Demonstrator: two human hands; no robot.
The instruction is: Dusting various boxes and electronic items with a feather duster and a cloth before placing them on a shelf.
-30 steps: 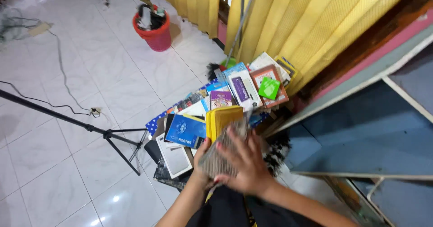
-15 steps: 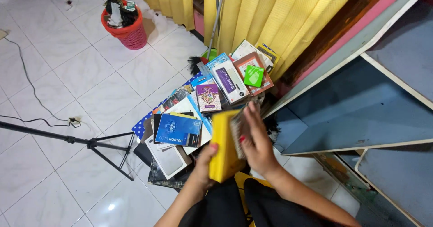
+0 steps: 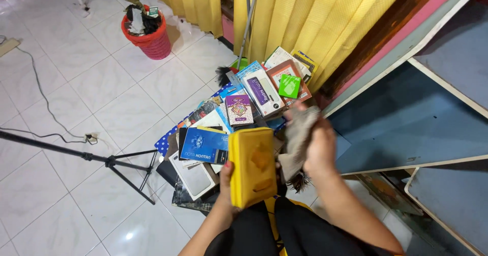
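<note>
The left hand [image 3: 227,177] grips the yellow case [image 3: 252,166] from beneath, above the pile of books and boxes [image 3: 239,108] on the tiled floor [image 3: 76,93]. The right hand [image 3: 319,146] clutches a crumpled grey cloth [image 3: 297,136] just beside the case.

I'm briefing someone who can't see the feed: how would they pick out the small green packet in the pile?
Find the yellow curtain; at its foot a pile of books and boxes covers the floor. At the pile's far end, the green packet lies on an orange-framed box, the only bright green square there.
</note>
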